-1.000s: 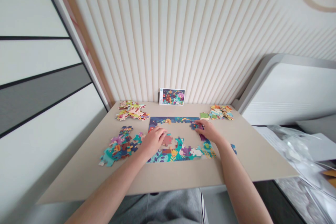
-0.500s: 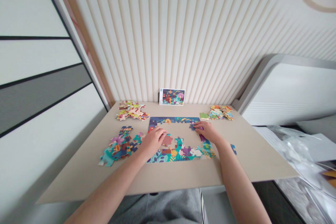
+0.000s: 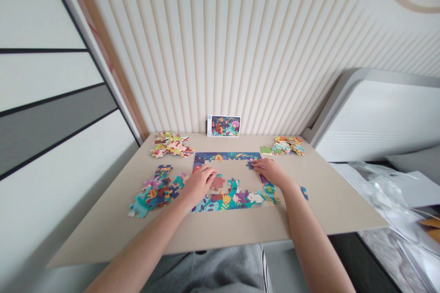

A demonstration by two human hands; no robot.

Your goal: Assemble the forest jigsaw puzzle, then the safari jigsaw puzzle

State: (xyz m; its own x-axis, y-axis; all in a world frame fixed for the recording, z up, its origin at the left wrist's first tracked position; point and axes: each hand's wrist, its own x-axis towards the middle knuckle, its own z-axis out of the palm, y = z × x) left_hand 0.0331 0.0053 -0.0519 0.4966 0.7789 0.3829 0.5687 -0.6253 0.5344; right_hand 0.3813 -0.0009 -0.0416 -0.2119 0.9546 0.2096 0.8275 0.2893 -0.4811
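Observation:
A partly assembled jigsaw puzzle (image 3: 227, 207) lies on the table, its border joined around a gap that shows bare table. My right hand (image 3: 271, 170) is at the upper right of this gap, thumb and fingers pinching a dark blue puzzle piece (image 3: 250, 165) by the inner edge of the border. Over the puzzle's left side rests my left hand (image 3: 200, 182), its fingers loosely bent and slightly apart, with nothing visible in them. Near its fingertips is a reddish-brown puzzle piece (image 3: 217, 183). The left palm and thumb are hidden.
Loose puzzle pieces form a pile (image 3: 151, 197) at left, another pile (image 3: 172, 145) at back left and a third (image 3: 288, 145) at back right. A picture card (image 3: 224, 126) leans against the ribbed wall. One blue piece (image 3: 304, 193) lies beside my right forearm.
The view has shifted slightly. Both hands stay in nearly the same places, and the dark blue piece remains in my right fingers.

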